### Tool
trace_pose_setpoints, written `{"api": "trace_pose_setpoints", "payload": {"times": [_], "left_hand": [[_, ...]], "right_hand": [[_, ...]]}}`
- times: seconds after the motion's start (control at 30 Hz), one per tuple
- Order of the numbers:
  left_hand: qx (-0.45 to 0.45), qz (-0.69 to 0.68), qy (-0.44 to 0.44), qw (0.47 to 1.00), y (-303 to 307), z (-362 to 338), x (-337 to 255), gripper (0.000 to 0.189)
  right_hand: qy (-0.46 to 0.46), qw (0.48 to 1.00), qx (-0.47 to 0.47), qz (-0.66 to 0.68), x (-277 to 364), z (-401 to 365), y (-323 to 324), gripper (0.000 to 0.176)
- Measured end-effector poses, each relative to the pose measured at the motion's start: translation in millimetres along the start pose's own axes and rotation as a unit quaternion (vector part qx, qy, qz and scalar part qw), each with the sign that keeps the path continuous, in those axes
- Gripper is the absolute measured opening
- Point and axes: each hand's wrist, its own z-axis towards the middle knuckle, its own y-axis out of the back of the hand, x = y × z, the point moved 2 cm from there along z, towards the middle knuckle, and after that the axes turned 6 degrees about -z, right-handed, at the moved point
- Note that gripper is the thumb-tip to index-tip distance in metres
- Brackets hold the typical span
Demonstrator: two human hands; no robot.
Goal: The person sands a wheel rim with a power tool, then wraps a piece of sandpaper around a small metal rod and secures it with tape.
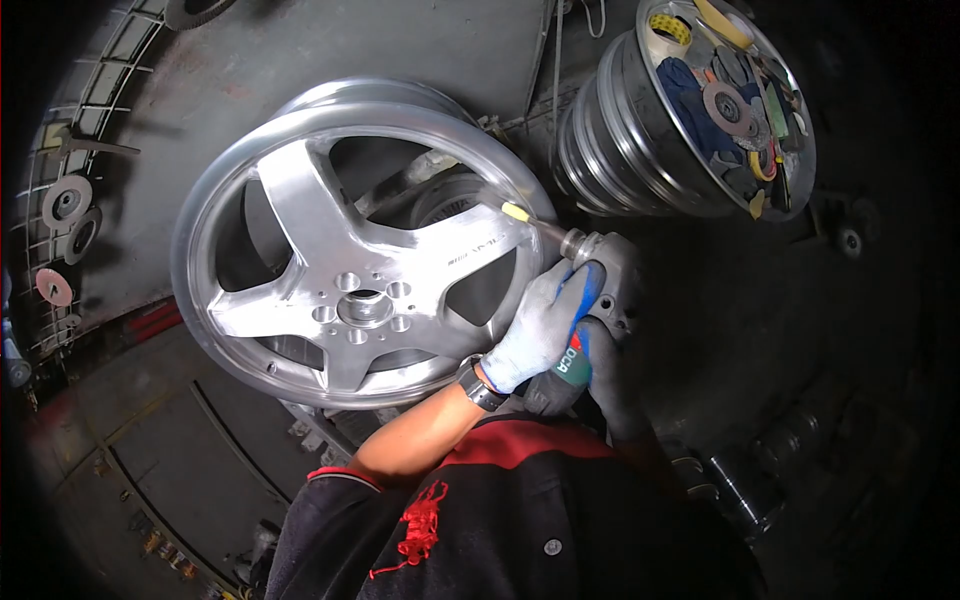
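A bare-metal car wheel rim [350,240] with broad spokes stands tilted before me, its face toward me. My left hand [540,325], in a white and blue work glove with a watch at the wrist, is closed around the front of a power die grinder [562,375] marked DCA. My right hand [600,365], gloved and mostly in shadow, grips the grinder's body from the other side. The grinder's shaft points up and left, and its small yellow tip [515,212] lies at the outer end of the right-hand spoke, seemingly touching it.
At upper right, a second rim [620,130] bears a tray-like top with abrasive discs [727,108], yellow tape [670,30] and cloths. Grinding discs [68,202] hang on a wire rack [105,85] at left. Metal cylinders [745,490] lie in shadow at lower right.
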Motion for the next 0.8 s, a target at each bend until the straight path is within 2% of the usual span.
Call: {"api": "trace_pose_setpoints", "payload": {"times": [0.03, 0.1, 0.13, 0.17, 0.23, 0.3, 0.37, 0.47, 0.5, 0.53, 0.57, 0.63, 0.7, 0.73, 0.8], "left_hand": [[0.002, 0.001, 0.000, 1.000, 1.9, -0.5, -1.2, 0.030], [0.005, -0.113, 0.145, 0.983, 6.9, -1.4, 0.0, 0.036], [0.010, -0.218, 0.241, 0.946, 7.2, -3.3, 11.4, 0.039], [0.012, -0.216, 0.241, 0.946, 6.4, -7.1, 13.5, 0.039], [-0.027, -0.173, 0.190, 0.966, 8.2, -1.3, -7.0, 0.042], [-0.002, -0.162, 0.190, 0.968, 10.6, -2.3, -6.4, 0.045], [0.019, -0.259, 0.270, 0.927, 5.9, -5.4, 6.3, 0.045], [0.026, -0.238, 0.235, 0.942, 3.1, 3.4, 0.8, 0.043], [0.027, -0.238, 0.235, 0.942, 5.6, 3.9, 4.8, 0.043], [0.049, -0.101, 0.115, 0.987, 10.8, 4.7, 7.5, 0.042], [0.071, 0.039, -0.009, 0.997, 13.1, 3.7, 7.7, 0.041], [0.067, 0.053, -0.025, 0.996, 14.1, 2.1, 10.1, 0.042], [0.063, 0.066, -0.039, 0.995, 14.3, -2.9, 11.8, 0.042], [0.065, 0.019, -0.014, 0.998, 13.3, -7.7, 13.0, 0.045], [0.066, -0.028, 0.012, 0.997, 11.0, -13.0, 10.8, 0.049]], "right_hand": [[0.015, 0.999, -0.007, -0.041, 6.1, 2.4, -1.8, 0.088], [0.002, 1.000, -0.004, -0.003, 31.7, 2.8, -9.6, 0.091], [-0.012, 0.999, -0.001, 0.034, 39.7, 2.7, -13.9, 0.095], [-0.012, 0.999, -0.003, 0.036, 39.0, 2.7, -16.7, 0.095], [-0.045, 0.989, 0.016, 0.143, 34.0, 1.9, -20.7, 0.102], [-0.034, 0.989, -0.005, 0.145, 33.9, -0.6, -22.2, 0.102], [-0.024, 0.989, -0.025, 0.145, 34.8, -1.2, -20.4, 0.101], [-0.037, 0.987, -0.032, 0.154, 32.6, 3.9, -12.7, 0.102], [-0.006, 0.997, -0.017, 0.079, 29.2, 5.2, -9.2, 0.103], [0.025, 1.000, -0.003, 0.003, 28.5, 6.4, -7.9, 0.104], [0.024, 1.000, -0.003, 0.003, 29.3, 7.0, -9.4, 0.104], [0.007, 0.992, -0.001, 0.123, 38.0, 10.1, -15.3, 0.107], [0.034, 0.996, 0.001, 0.082, 34.1, 8.1, -14.2, 0.106], [0.062, 0.997, 0.002, 0.040, 33.3, 7.3, -13.6, 0.106], [0.041, 0.996, -0.002, 0.078, 32.3, 0.8, -14.7, 0.106]]}}
